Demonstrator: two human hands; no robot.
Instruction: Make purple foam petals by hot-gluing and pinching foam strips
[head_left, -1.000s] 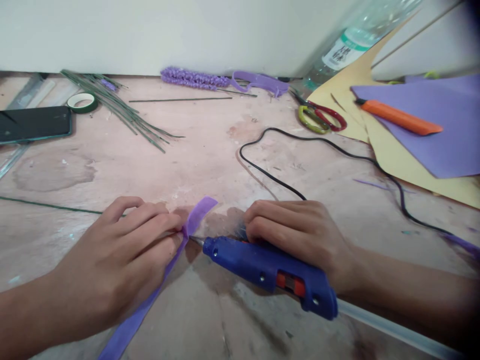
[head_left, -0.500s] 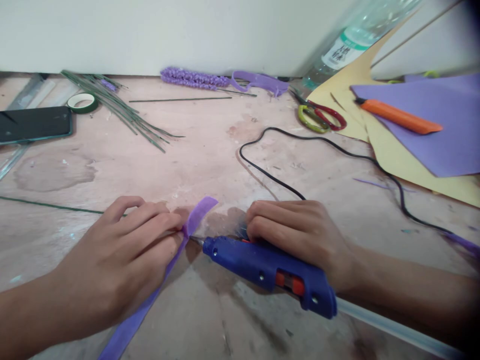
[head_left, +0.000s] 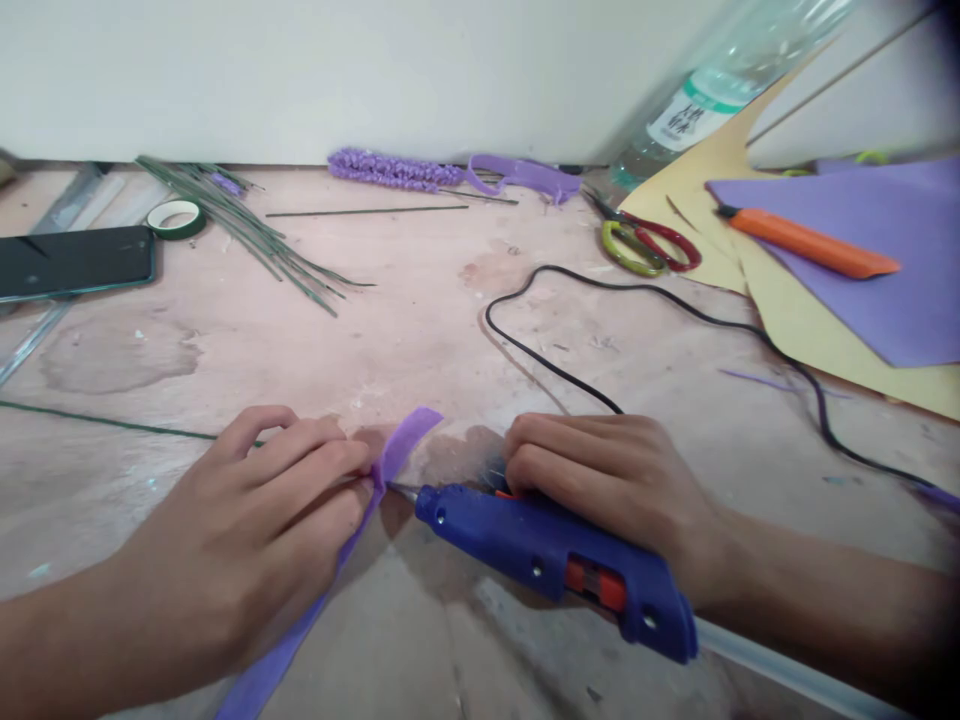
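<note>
My left hand (head_left: 255,530) presses down on a long purple foam strip (head_left: 401,440) that runs diagonally across the wooden table (head_left: 420,320). A thin green wire (head_left: 97,420) runs out from under this hand to the left. My right hand (head_left: 607,480) grips a blue hot glue gun (head_left: 540,545) lying low over the table. Its metal nozzle touches the strip just beside my left fingertips. The gun's black cord (head_left: 637,290) loops away to the right.
A black phone (head_left: 71,262), a green tape roll (head_left: 175,217) and a bundle of green wires (head_left: 255,235) lie at the back left. Purple foam pieces (head_left: 450,172) sit by the wall. Scissors (head_left: 649,243), yellow and purple sheets (head_left: 862,290), an orange cutter (head_left: 814,243) and a bottle (head_left: 712,85) are at the right.
Both hands and the glue gun stay in the same pose at the strip. The whole view has slid slightly down and right as my head moved.
</note>
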